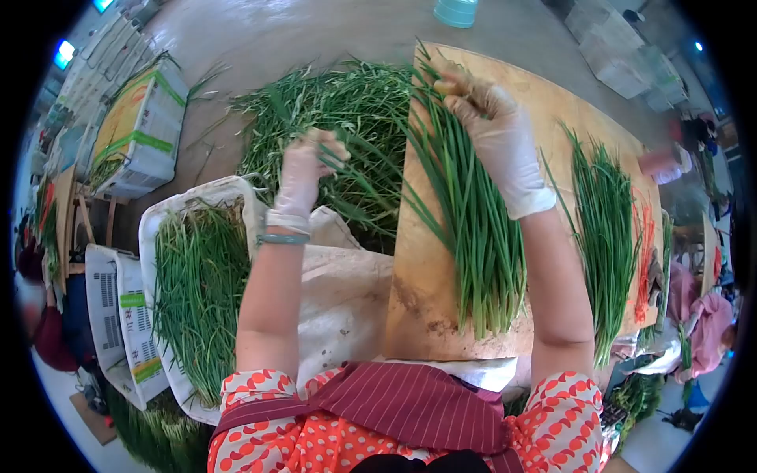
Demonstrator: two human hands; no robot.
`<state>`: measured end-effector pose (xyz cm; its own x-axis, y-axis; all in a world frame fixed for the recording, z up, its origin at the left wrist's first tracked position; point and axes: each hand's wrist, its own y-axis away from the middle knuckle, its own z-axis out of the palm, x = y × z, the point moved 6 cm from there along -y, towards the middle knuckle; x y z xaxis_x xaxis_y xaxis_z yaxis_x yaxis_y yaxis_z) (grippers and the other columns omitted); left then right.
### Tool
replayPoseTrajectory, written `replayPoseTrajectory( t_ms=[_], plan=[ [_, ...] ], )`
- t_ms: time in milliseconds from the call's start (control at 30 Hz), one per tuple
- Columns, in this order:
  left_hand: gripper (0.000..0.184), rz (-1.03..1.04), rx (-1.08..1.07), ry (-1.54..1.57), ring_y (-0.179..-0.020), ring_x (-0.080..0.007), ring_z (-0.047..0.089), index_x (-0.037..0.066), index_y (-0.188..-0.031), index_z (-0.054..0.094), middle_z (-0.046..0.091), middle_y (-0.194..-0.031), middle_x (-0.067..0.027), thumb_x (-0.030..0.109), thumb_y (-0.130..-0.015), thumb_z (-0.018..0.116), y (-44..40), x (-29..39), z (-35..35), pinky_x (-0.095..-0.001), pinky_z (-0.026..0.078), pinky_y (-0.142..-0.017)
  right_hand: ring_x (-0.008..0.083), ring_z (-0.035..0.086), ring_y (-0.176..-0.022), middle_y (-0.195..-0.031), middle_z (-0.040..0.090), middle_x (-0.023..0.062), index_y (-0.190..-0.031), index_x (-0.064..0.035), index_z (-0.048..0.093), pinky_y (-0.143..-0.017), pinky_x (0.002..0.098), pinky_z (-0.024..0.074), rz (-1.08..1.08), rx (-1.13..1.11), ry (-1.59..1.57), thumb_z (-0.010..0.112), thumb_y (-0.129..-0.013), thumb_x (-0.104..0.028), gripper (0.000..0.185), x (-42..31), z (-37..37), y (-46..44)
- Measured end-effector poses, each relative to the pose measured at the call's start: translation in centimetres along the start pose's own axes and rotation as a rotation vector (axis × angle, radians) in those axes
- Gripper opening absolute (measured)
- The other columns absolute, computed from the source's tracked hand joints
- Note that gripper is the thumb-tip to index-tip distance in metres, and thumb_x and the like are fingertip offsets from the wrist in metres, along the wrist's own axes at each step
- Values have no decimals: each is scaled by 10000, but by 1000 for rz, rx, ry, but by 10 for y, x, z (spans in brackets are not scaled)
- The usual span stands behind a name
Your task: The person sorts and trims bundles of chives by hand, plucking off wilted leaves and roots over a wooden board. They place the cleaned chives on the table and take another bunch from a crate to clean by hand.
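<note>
My left hand (pixel 311 164), in a thin translucent glove, is closed with the fingers curled round a few long green chive leaves (pixel 359 167). It hangs over a loose heap of chive leaves (pixel 315 98). My right hand (pixel 493 114), gloved too, is at the leaf-tip end of a bunch of chives (pixel 481 236) lying on the wooden board (pixel 430 315). Its thumb and fingers are pinched together on leaf tips there. The pale stem ends of that bunch point towards me.
A second chive bunch (pixel 603 236) lies at the board's right side, beside red ties (pixel 644 252). To my left stands a white crate (pixel 150 229) packed with chives. A taped white box (pixel 162 150) is farther back left. Other people are at both edges.
</note>
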<state>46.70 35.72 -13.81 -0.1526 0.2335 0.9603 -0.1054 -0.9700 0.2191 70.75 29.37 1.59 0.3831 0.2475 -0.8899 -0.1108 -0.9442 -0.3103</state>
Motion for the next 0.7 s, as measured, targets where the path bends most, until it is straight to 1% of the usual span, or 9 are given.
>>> replayPoseTrajectory(
  t_ms=[33, 100, 133, 233, 433, 567, 600, 667, 700],
  plan=[
    [364, 3, -3, 44, -826, -210, 649, 33, -1031, 569, 655, -861, -86, 358, -952, 424, 8, 21, -11, -329, 500, -728, 106, 554, -894, -974, 622, 9, -1135, -22, 599, -825, 230, 449, -5, -6, -10, 589, -854, -18, 281, -2, 5, 7],
    [372, 87, -39, 126, -858, -241, 642, 14, -1047, 560, 645, -887, -94, 344, -959, 412, 16, 48, -31, -343, 494, -768, 104, 532, -901, -1034, 615, 15, -1173, -58, 588, -834, 229, 440, -20, -327, -125, 639, -829, -69, 348, -9, 34, 24],
    [372, 94, -36, 123, -858, -241, 642, 14, -1047, 560, 645, -887, -94, 344, -959, 412, 24, 59, -35, -343, 494, -768, 128, 529, -901, -1126, 611, 49, -1212, -98, 568, -850, 241, 436, 113, -401, 6, 708, -778, -144, 459, -13, 43, 33],
    [374, 129, -62, 213, -884, -265, 633, -3, -1065, 552, 636, -900, -106, 327, -962, 410, 47, 91, -39, -365, 492, -790, 134, 524, -852, -1152, 608, 74, -1253, -104, 532, -834, 256, 447, -116, -447, 125, 740, -746, -181, 553, -1, 79, 47],
    [367, 220, -58, 317, -833, -288, 620, -35, -1056, 550, 623, -885, -144, 293, -957, 418, 62, 116, -87, -404, 489, -773, 73, 540, -640, -826, 675, 38, -977, -54, 676, -570, 205, 423, 576, -689, -153, 651, -842, -216, 212, 30, 123, 95],
    [345, 338, 109, 504, -798, -256, 606, -31, -1037, 556, 597, -766, -92, 279, -955, 428, 58, 118, -162, -372, 485, -723, 81, 518, -537, -645, 646, 39, -930, -38, 682, -513, 229, 412, 690, -822, -285, 593, -871, -155, 159, 32, 116, 140],
    [345, 331, 99, 510, -798, -256, 606, -31, -1037, 556, 597, -766, -92, 279, -955, 428, 57, 117, -175, -372, 485, -723, 107, 585, -672, -829, 686, 68, -955, -40, 679, -604, 239, 459, 602, -904, -179, 617, -858, -163, 169, 29, 110, 140],
    [333, 266, 40, 567, -791, -238, 596, -28, -1023, 567, 578, -728, -67, 270, -954, 437, 61, 113, -184, -350, 478, -689, 144, 590, -924, -1173, 602, 93, -1091, -62, 637, -790, 272, 481, 202, -665, -481, 646, -835, -153, 271, -2, 89, 115],
    [333, 255, 34, 567, -791, -238, 596, -28, -1023, 567, 578, -728, -67, 270, -954, 437, 64, 107, -179, -350, 478, -689, 148, 502, -1107, -1397, 403, 70, -1252, -93, 528, -937, 289, 422, 162, -518, -599, 653, -822, -124, 449, -16, 73, 100]
  ],
)
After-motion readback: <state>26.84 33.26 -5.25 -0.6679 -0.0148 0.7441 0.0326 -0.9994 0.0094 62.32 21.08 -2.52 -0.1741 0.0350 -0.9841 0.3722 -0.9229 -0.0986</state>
